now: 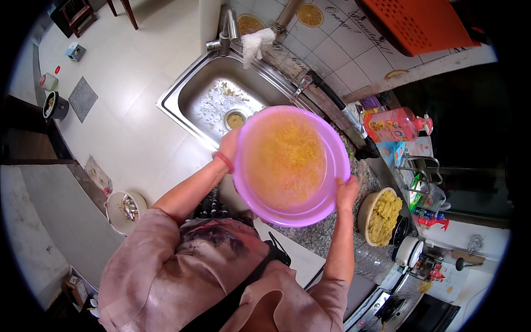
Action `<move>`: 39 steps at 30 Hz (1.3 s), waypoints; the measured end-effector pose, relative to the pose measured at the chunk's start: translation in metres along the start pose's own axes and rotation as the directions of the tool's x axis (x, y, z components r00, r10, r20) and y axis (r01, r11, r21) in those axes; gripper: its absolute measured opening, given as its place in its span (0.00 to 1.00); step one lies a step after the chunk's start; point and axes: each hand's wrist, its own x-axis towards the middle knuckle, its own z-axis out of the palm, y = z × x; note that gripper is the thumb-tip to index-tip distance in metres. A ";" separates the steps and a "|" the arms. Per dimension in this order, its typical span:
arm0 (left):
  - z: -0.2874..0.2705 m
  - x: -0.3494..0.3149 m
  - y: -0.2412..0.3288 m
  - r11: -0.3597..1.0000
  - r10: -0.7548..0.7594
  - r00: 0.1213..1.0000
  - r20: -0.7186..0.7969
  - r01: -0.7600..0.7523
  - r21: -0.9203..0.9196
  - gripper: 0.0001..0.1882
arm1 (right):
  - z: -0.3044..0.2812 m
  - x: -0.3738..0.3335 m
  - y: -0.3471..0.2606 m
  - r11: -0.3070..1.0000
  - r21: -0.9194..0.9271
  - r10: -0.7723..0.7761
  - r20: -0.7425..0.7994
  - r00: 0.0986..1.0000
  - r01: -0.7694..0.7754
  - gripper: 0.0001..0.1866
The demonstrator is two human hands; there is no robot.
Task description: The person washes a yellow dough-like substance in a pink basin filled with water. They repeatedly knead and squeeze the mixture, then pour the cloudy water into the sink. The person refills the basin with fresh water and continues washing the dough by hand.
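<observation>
My left hand (228, 145) grips the left rim of a purple plastic basin (293, 219), with a red band around that wrist. On the basin's right side, my right hand (347, 192) has its fingers curled over the rim. Cloudy yellowish water fills the basin, and fine yellow shreds (296, 146) gather toward its far right part. The basin is held between the steel sink (194, 108) and the speckled counter (368, 180), overlapping both in view. Yellow scraps lie on the sink floor and in its drain (235, 119).
A beige bowl (363, 217) heaped with yellow mash stands on the counter at right. Behind the sink rise a faucet (224, 30) and a white cloth (257, 44). A pink pump bottle (394, 124) stands along the right ledge. A white bucket (117, 218) sits on the floor at left.
</observation>
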 end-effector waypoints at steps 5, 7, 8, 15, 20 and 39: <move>-0.013 0.010 -0.011 0.999 -0.042 0.998 0.048 0.042 -0.013 0.18 | 0.006 0.009 -0.017 0.994 -0.107 -0.013 0.025 1.000 0.016 0.14; -0.016 0.015 -0.018 0.998 -0.068 0.997 0.040 0.069 -0.014 0.18 | 0.006 0.011 -0.026 0.991 -0.131 0.013 0.064 0.998 -0.004 0.15; -0.018 0.018 -0.023 0.996 -0.083 0.996 0.033 0.083 -0.029 0.18 | 0.009 0.014 -0.025 0.989 -0.144 -0.004 0.053 0.999 0.011 0.15; -0.025 0.037 -0.056 0.983 -0.125 0.991 0.046 0.130 -0.133 0.17 | 0.013 0.026 -0.046 0.981 -0.185 -0.049 0.080 0.996 0.064 0.16; -0.029 0.041 -0.064 0.993 -0.066 0.990 0.127 0.077 -0.084 0.17 | 0.011 0.034 -0.070 0.977 -0.198 -0.049 0.129 0.990 0.074 0.16; -0.037 0.049 -0.088 0.948 0.154 0.950 0.272 -0.220 0.229 0.17 | 0.025 0.081 -0.129 0.857 -0.434 -0.143 0.313 0.939 0.276 0.24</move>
